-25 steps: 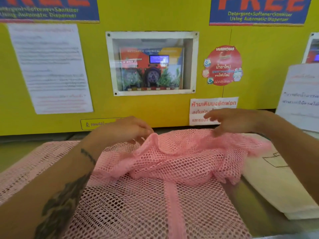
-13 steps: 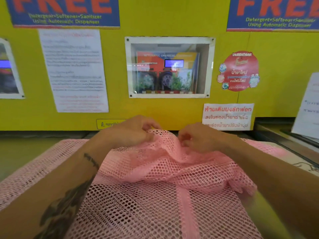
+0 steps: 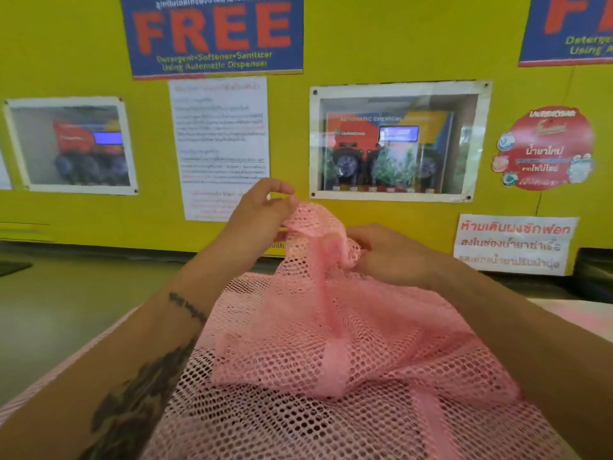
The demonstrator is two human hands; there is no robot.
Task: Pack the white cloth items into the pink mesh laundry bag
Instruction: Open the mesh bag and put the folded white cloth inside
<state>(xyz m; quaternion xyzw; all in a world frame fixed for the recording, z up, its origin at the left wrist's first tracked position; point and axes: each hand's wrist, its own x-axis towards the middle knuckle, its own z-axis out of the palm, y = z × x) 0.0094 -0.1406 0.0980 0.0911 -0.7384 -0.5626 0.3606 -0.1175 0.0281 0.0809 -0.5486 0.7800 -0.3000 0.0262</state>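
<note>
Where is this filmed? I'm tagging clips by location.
Most likely a self-service laundromat: a FREE detergent-softener-sanitizer sign, a windowed automatic chemical dispenser, and hands working a pink mesh laundry bag.

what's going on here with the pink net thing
A person is working a pink mesh laundry bag at a counter in front of a yellow wall of laundry signs. The left hand pinches a raised edge of the mesh, and the right hand grips it just beside and lower, apparently finding the opening. No white cloth items are in view, so packing does not look started.
</note>
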